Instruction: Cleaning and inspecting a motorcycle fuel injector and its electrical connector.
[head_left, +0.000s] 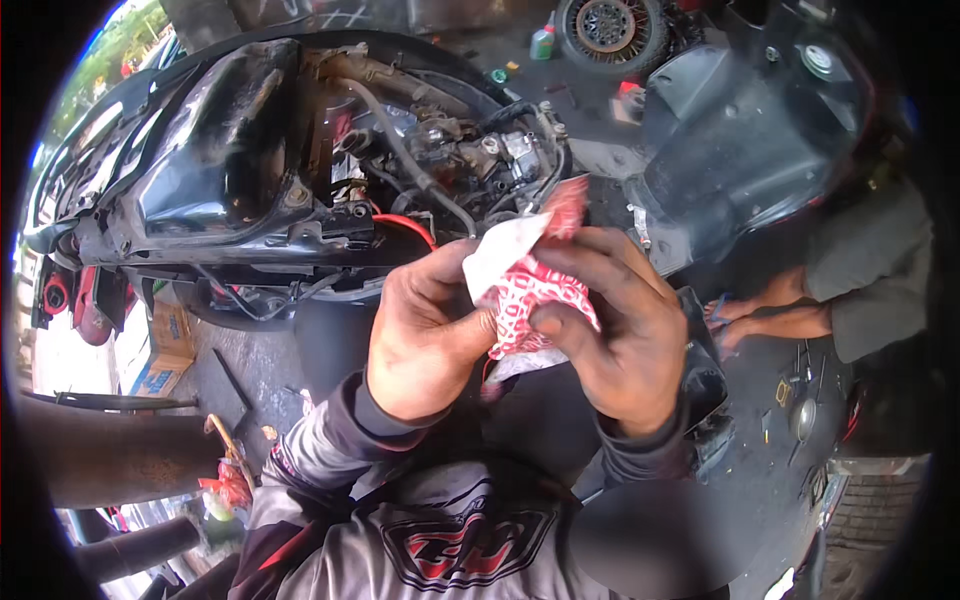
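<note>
Between my two hands, in front of the scooter, is a crumpled red-and-white patterned packet [535, 302] with a plain white flap folded over its upper left. My left hand [425, 335] grips its left edge, thumb pressed along the side. The fingers of my right hand [630, 330] curl over its right side, with the thumb against the front. A red strip at its top is smeared by motion. Whatever is inside the packet, if anything, does not show. Just beyond lies the scooter's exposed engine area [450, 160], with hoses and a red cable [405, 225].
A black scooter body [215, 150] fills the far left. Behind stand a spoked wheel [610, 35] and a green bottle [543, 42]. At right are another person's bare feet [740, 315] and scattered tools [803, 415]. A cardboard box [160, 345] sits at left.
</note>
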